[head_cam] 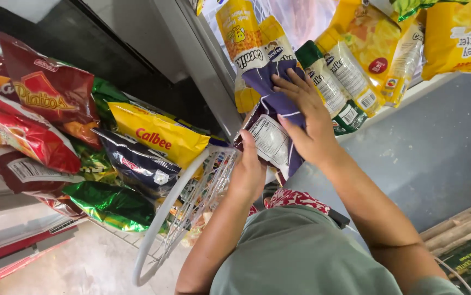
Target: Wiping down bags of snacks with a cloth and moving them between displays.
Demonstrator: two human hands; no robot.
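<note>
A purple snack bag (277, 105) with a white label panel stands between my two hands, against a white wire rack (201, 192). My right hand (305, 117) lies flat over the bag's upper part, fingers spread across it. My left hand (248, 166) grips the bag's lower edge where it meets the rack's rim. Above the bag hang yellow snack bags (242, 34) and a green-and-white bag (328, 82), touching the purple bag's top.
Left of the rack lie piled snack bags: red (47, 90), yellow (156, 134), dark blue (137, 161) and green (112, 205). More yellow bags (454, 35) hang at the upper right. A grey wall (437, 147) and wooden slats (459, 224) lie right; concrete floor (82, 262) below.
</note>
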